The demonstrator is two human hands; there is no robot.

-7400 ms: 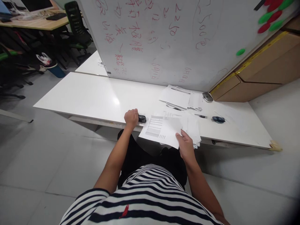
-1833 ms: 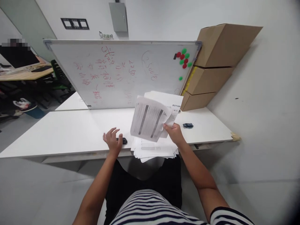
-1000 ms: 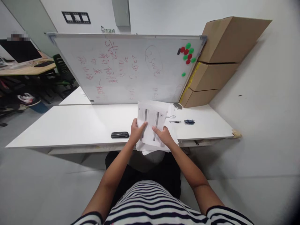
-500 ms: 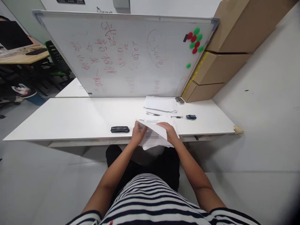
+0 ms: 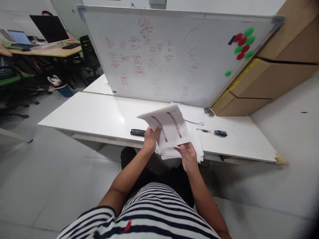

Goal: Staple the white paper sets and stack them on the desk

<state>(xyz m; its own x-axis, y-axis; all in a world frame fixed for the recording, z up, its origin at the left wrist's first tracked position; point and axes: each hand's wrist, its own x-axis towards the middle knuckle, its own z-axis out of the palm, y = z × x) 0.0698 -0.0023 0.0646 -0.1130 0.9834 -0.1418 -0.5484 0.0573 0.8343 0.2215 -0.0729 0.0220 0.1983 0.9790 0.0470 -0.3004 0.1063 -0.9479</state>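
Observation:
My left hand [image 5: 151, 138] grips the left edge of a printed sheet set [image 5: 169, 126] and lifts it above the table. My right hand [image 5: 188, 156] sits under the sheets' near right corner, fingers curled against the paper. Beneath them a thick stack of papers [image 5: 196, 148] lies at the front edge of the white table [image 5: 99, 114]. A black stapler [image 5: 137, 132] lies on the table just left of my left hand.
A whiteboard [image 5: 174, 53] with red writing and coloured magnets leans at the back of the table. Cardboard boxes [image 5: 271, 79] stand at the right. A pen [image 5: 203, 130], a small dark clip [image 5: 220, 133] and a mouse [image 5: 208, 112] lie to the right. Desks and chairs are far left.
The sheets were pressed down on the stack half a second ago; now my left hand has raised them off the stack. The view has swung to the right.

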